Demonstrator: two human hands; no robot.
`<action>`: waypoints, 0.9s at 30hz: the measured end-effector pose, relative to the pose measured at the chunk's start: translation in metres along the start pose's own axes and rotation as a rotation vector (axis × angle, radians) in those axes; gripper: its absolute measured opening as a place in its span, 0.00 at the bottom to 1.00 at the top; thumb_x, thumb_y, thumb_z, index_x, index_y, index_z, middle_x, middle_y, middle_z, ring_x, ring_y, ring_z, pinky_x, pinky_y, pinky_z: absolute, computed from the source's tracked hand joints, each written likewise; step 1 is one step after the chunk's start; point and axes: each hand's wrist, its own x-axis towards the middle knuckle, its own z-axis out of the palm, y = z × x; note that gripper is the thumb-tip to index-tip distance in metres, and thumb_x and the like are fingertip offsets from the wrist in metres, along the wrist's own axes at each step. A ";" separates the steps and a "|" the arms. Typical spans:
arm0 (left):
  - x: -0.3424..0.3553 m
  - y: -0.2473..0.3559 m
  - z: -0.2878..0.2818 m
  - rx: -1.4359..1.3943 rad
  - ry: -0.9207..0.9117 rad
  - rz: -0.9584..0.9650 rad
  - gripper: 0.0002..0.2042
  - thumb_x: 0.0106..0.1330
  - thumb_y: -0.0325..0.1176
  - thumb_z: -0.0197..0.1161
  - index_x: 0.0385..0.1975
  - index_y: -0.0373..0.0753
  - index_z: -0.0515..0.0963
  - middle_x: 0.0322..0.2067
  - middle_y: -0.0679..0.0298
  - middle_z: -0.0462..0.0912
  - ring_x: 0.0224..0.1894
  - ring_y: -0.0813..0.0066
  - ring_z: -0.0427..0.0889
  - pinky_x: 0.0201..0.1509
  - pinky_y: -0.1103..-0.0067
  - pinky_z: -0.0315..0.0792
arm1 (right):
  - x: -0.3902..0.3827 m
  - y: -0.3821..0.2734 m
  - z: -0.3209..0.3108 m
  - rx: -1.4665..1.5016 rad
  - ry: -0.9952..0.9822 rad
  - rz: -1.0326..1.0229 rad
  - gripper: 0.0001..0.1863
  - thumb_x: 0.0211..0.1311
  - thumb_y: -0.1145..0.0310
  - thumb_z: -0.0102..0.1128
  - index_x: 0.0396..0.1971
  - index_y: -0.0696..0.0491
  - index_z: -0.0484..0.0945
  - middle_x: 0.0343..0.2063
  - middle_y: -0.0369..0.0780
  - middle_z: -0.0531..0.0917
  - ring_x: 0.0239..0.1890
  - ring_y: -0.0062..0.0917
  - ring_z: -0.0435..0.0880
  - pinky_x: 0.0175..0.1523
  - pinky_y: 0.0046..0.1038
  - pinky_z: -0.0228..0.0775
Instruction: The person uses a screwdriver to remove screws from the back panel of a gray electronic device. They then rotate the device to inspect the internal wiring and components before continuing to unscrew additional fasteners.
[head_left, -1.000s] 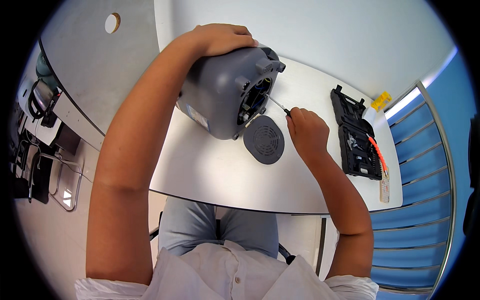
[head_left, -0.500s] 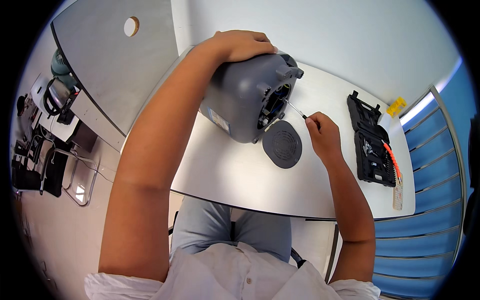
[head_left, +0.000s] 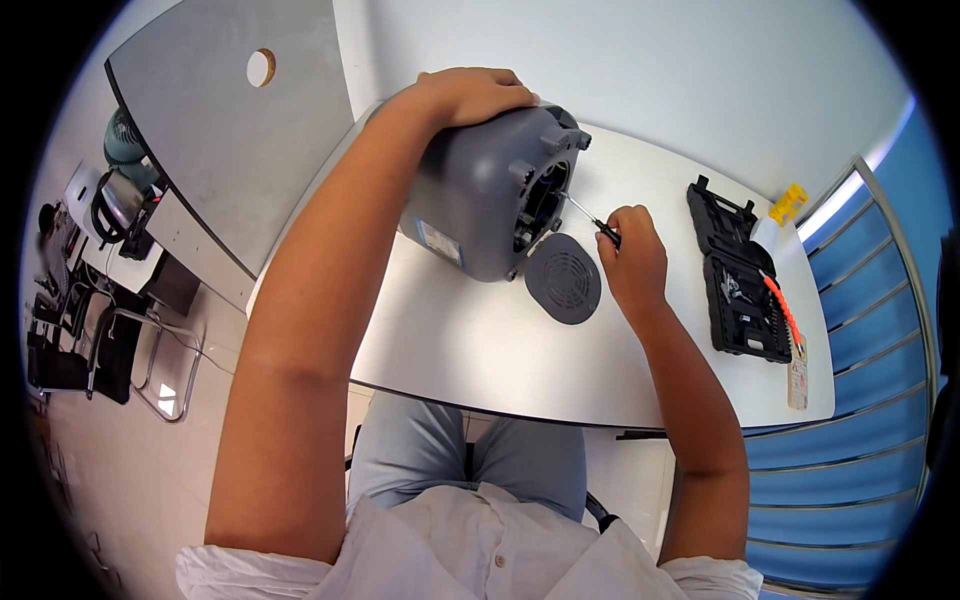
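Note:
A dark grey, rounded appliance body (head_left: 470, 200) lies on its side on the table, its open base facing right with wiring showing inside. My left hand (head_left: 483, 95) rests across its top, fingers stretched out over the surface. In my right hand (head_left: 636, 262) is a screwdriver (head_left: 581, 209), gripped by its black handle. Its thin metal shaft points up and left, with the tip at the opening; whether it sits on a screw is too small to tell. Between the opening and my right forearm lies a round grey vented cover (head_left: 562, 280), flat on the table.
To the right, an open black tool case (head_left: 745, 300) holds bits, with an orange flexible shaft (head_left: 782, 308) along it. Beside them are a pale remote control (head_left: 797, 385) and a yellow object (head_left: 788, 205). Metal railing (head_left: 875, 300) borders the right; a grey panel (head_left: 215, 110) stands left.
My right hand has shifted slightly up and left, and its grip on the screwdriver handle has turned, showing more of the handle. My left hand stays on the appliance.

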 end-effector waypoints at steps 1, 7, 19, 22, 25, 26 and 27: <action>0.000 0.000 -0.001 -0.002 -0.001 0.011 0.30 0.58 0.65 0.43 0.56 0.60 0.73 0.55 0.70 0.76 0.57 0.66 0.75 0.62 0.64 0.58 | 0.001 0.005 0.001 0.044 0.003 -0.004 0.10 0.51 0.72 0.65 0.30 0.53 0.71 0.28 0.38 0.73 0.32 0.33 0.76 0.34 0.32 0.69; -0.003 -0.001 -0.003 -0.053 0.017 0.061 0.28 0.62 0.59 0.46 0.55 0.49 0.74 0.51 0.61 0.78 0.52 0.64 0.76 0.59 0.72 0.64 | 0.003 0.013 0.003 0.063 -0.074 0.043 0.07 0.52 0.70 0.64 0.29 0.53 0.76 0.29 0.39 0.74 0.33 0.34 0.76 0.37 0.34 0.69; -0.008 0.004 -0.006 -0.103 -0.014 0.040 0.28 0.62 0.57 0.48 0.55 0.44 0.74 0.49 0.57 0.79 0.49 0.65 0.78 0.57 0.76 0.66 | 0.016 0.011 0.000 0.697 -0.150 0.465 0.08 0.63 0.67 0.54 0.29 0.55 0.72 0.19 0.36 0.72 0.19 0.22 0.73 0.27 0.27 0.66; -0.008 0.005 -0.007 -0.101 -0.017 0.032 0.28 0.62 0.57 0.48 0.55 0.45 0.74 0.48 0.57 0.80 0.49 0.66 0.78 0.57 0.76 0.66 | 0.030 -0.003 0.007 0.977 -0.267 0.599 0.10 0.65 0.64 0.52 0.29 0.55 0.71 0.16 0.33 0.71 0.15 0.17 0.69 0.21 0.21 0.61; -0.006 0.001 -0.006 -0.081 -0.017 0.024 0.28 0.60 0.61 0.46 0.55 0.52 0.74 0.50 0.62 0.79 0.52 0.64 0.77 0.60 0.71 0.63 | 0.038 -0.015 0.025 0.975 -0.368 0.637 0.12 0.66 0.61 0.51 0.30 0.55 0.73 0.15 0.32 0.70 0.13 0.15 0.67 0.19 0.19 0.57; -0.005 -0.001 -0.006 -0.071 -0.015 0.021 0.29 0.59 0.63 0.44 0.55 0.56 0.74 0.52 0.64 0.79 0.54 0.64 0.77 0.62 0.68 0.61 | 0.038 -0.017 0.027 0.980 -0.356 0.649 0.13 0.66 0.61 0.51 0.30 0.55 0.73 0.15 0.32 0.70 0.13 0.16 0.67 0.19 0.19 0.57; -0.006 0.002 -0.007 -0.048 -0.017 0.002 0.29 0.59 0.63 0.44 0.55 0.56 0.75 0.53 0.67 0.78 0.55 0.65 0.76 0.62 0.67 0.60 | 0.037 -0.020 0.030 0.990 -0.346 0.666 0.13 0.67 0.60 0.51 0.30 0.55 0.73 0.15 0.32 0.70 0.13 0.16 0.67 0.19 0.19 0.57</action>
